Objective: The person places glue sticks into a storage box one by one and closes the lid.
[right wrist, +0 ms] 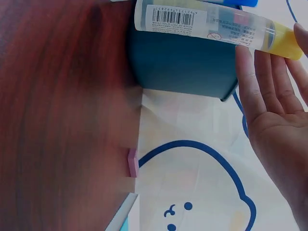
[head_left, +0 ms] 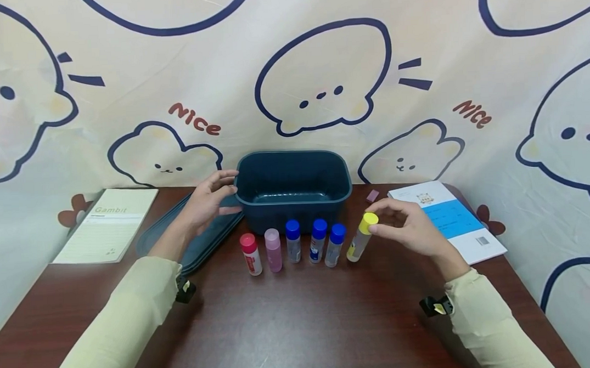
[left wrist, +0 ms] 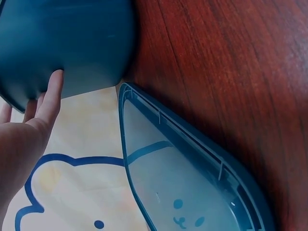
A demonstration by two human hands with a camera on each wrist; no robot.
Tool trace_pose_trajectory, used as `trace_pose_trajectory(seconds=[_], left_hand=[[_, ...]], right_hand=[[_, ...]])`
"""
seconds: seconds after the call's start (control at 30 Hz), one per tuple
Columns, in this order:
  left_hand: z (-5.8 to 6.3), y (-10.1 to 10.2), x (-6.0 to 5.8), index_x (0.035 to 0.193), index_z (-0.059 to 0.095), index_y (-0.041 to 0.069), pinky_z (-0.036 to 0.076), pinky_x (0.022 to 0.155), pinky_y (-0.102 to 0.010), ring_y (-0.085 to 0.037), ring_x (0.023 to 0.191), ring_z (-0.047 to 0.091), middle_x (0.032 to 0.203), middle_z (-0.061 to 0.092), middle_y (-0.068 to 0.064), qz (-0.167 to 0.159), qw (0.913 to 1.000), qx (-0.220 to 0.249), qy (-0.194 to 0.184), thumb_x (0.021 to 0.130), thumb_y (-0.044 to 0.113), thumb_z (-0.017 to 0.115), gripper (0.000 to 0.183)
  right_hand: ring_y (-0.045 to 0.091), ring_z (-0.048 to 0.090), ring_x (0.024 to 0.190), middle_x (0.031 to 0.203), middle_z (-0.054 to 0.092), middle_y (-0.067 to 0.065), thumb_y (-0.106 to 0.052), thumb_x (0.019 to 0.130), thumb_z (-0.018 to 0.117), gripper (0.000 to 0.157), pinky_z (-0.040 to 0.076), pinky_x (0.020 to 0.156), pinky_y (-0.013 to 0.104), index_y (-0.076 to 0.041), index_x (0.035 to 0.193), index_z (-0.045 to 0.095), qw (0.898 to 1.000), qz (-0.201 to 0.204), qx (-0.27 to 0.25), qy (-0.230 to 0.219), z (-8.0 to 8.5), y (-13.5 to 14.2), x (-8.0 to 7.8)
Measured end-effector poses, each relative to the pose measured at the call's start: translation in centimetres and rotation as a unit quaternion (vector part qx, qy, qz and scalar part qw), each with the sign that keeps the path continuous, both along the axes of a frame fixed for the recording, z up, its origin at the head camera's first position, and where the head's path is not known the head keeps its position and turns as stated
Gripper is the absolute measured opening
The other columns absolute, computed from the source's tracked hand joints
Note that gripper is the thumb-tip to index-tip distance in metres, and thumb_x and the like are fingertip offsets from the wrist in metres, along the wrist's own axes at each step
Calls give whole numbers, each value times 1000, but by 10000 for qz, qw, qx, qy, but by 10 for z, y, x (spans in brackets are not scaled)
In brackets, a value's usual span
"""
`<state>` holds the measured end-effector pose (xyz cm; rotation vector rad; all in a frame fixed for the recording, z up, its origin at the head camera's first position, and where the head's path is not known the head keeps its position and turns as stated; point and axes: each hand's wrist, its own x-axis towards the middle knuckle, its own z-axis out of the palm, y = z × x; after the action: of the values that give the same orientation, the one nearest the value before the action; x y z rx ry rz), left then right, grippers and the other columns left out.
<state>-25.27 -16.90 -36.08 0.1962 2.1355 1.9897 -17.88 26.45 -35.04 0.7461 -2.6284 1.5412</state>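
R hand [head_left: 412, 228] pinches yel. tube [head_left: 359, 243] by cap [head_left: 368, 220]; L hand [head_left: 208, 203] spread, touching bin [head_left: 296, 210]. Cap slip may topple adj. blue tube [head_left: 334, 248].

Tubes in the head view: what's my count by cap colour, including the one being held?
Red-capped tube: 1
Pink-capped tube: 1
Blue-capped tubes: 3
Yellow-capped tube, the held one: 1
Total: 6
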Motion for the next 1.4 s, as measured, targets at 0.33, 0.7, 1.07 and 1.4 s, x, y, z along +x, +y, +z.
trace_pose_trajectory(seconds=[0.33,0.7,1.07,1.4], left_hand=[[1,0,-1,152,37,7,55,91,-51,-41,138,39,156,31,-19,24,10000,8,-84,107,11,48,47],[2,0,-1,152,37,7,53,93,-54,-41,138,38,158,29,-18,36,10000,24,-88,106,10,47,47],[4,0,-1,153,36,6,55,91,-52,-41,140,36,159,27,-18,27,9999,55,-127,106,9,47,48],[4,0,-2,153,36,6,52,94,-56,-41,141,34,160,26,-18,1,9998,119,-143,106,8,47,48]], right_hand=[[22,64,95,114,68,9,-11,93,73,29,59,76,27,-5,120,67,9985,-523,55,149,6,5,1],[18,64,95,113,69,-4,-4,94,70,29,59,77,24,2,122,66,9938,-793,-592,506,12,5,-6],[21,65,96,112,68,4,0,93,69,26,60,78,27,6,119,64,9889,-818,-1082,613,23,1,-12],[25,61,96,113,59,17,3,91,67,19,60,77,26,-1,109,61,9836,-748,-1552,533,30,-6,-18]])
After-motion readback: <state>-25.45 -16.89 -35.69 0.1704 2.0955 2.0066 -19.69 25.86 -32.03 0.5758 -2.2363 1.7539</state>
